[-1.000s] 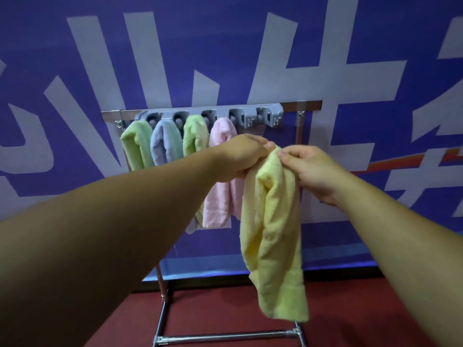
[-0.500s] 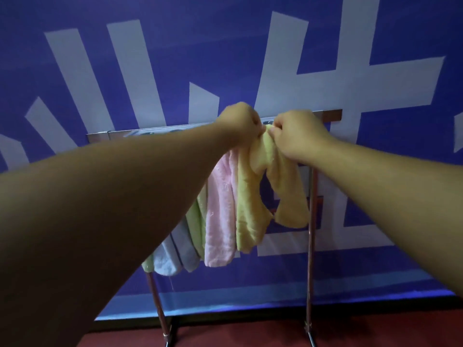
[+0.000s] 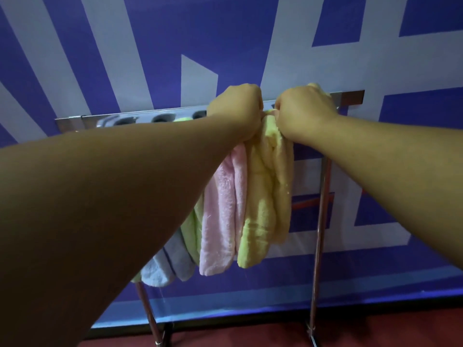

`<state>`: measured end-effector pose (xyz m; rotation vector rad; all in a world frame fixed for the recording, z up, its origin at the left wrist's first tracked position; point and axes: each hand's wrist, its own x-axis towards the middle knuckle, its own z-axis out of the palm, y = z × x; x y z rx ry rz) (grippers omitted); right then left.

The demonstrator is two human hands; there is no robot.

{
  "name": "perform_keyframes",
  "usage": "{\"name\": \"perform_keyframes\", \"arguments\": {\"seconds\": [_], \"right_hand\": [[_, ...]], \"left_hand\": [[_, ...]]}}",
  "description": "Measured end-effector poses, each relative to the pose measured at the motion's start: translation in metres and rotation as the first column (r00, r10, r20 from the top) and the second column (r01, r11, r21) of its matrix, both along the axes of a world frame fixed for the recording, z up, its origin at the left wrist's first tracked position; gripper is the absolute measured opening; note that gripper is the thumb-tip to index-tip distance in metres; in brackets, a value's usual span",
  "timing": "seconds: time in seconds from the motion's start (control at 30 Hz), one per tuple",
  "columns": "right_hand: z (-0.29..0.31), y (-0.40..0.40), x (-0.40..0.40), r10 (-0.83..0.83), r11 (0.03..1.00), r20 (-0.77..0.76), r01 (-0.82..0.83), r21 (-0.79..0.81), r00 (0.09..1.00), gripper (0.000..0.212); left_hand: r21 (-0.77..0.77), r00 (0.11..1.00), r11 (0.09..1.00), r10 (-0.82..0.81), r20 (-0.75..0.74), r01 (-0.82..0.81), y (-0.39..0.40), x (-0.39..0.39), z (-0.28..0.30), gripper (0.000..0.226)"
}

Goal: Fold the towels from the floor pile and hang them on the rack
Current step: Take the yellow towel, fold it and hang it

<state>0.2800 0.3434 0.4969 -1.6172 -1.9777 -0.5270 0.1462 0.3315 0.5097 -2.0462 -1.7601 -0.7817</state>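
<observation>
Both hands, left hand [image 3: 235, 108] and right hand [image 3: 304, 111], grip closed on the yellow towel [image 3: 263, 196] at the rack [image 3: 350, 96], centre frame. A pink towel [image 3: 220, 209] and others already hang to its left; the floor pile is out of view.

Support: a metal towel rack [image 3: 319, 196], chrome uprights on a dark red floor [image 3: 375, 334], standing just in front of a blue and white banner. Its top rail carries a grey holder strip [image 3: 140, 118] with round sockets. Hanging from the rail, left to right: a green towel, mostly hidden; a pale blue towel [image 3: 162, 266]; a second green towel [image 3: 193, 231]; a pink towel [image 3: 220, 216]; a yellow towel [image 3: 263, 196]. The towels touch their neighbours. Rack feet are partly out of view.
</observation>
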Motion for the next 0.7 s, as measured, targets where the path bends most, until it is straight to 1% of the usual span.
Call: {"name": "perform_keyframes", "arguments": {"seconds": [0.03, 0.1, 0.17, 0.23, 0.27, 0.3, 0.33, 0.4, 0.47, 0.6, 0.7], "right_hand": [[0.001, 0.000, 0.001, -0.010, 1.000, -0.001, 0.010, -0.008, 1.000, 0.030], [0.002, -0.002, 0.003, -0.043, 0.999, 0.008, 0.043, -0.021, 0.999, 0.029], [0.001, -0.006, 0.003, -0.074, 0.997, 0.023, 0.075, -0.030, 0.997, 0.025], [0.002, -0.013, 0.003, -0.081, 0.996, 0.011, 0.081, -0.022, 0.997, 0.022], [0.004, -0.017, 0.002, -0.070, 0.998, -0.008, 0.070, -0.009, 0.998, 0.021], [0.007, -0.023, 0.001, -0.054, 0.998, -0.026, 0.054, 0.013, 0.998, 0.020], [0.010, -0.031, -0.001, -0.037, 0.999, -0.038, 0.039, 0.036, 0.999, 0.020], [0.016, -0.052, -0.006, 0.006, 0.998, -0.051, -0.003, 0.068, 0.999, 0.017], [0.022, -0.077, -0.011, 0.058, 0.996, -0.055, -0.054, 0.071, 0.997, 0.020], [0.021, -0.127, -0.022, 0.141, 0.987, -0.032, -0.137, 0.087, 0.990, 0.019], [0.007, -0.169, -0.034, 0.196, 0.976, 0.051, -0.200, 0.089, 0.979, 0.018]], "left_hand": [[0.007, 1.000, 1.000, -0.024, 0.010, 0.024, -0.001, 0.000, -0.001, 0.013], [0.002, 0.996, 0.996, -0.093, 0.019, 0.093, -0.005, -0.002, -0.002, 0.025], [-0.018, 0.991, 0.991, -0.132, -0.036, 0.132, -0.012, -0.006, -0.005, 0.031], [-0.041, 0.987, 0.992, -0.125, -0.105, 0.121, -0.022, -0.009, -0.008, 0.032], [-0.064, 0.986, 0.992, -0.112, -0.122, 0.105, -0.029, -0.011, -0.009, 0.032], [-0.073, 0.988, 0.993, -0.098, -0.124, 0.089, -0.036, -0.012, -0.010, 0.036], [-0.065, 0.989, 0.994, -0.089, -0.121, 0.082, -0.045, -0.014, -0.011, 0.039], [0.000, 0.991, 0.995, -0.096, -0.095, 0.097, -0.066, -0.021, -0.013, 0.045], [0.059, 0.993, 0.993, -0.098, -0.062, 0.101, -0.089, -0.029, -0.017, 0.043], [0.053, 0.996, 0.995, -0.086, -0.034, 0.088, -0.142, -0.050, -0.033, 0.032], [0.067, 0.995, 0.993, -0.098, 0.016, 0.097, -0.184, -0.068, -0.050, 0.030]]}}
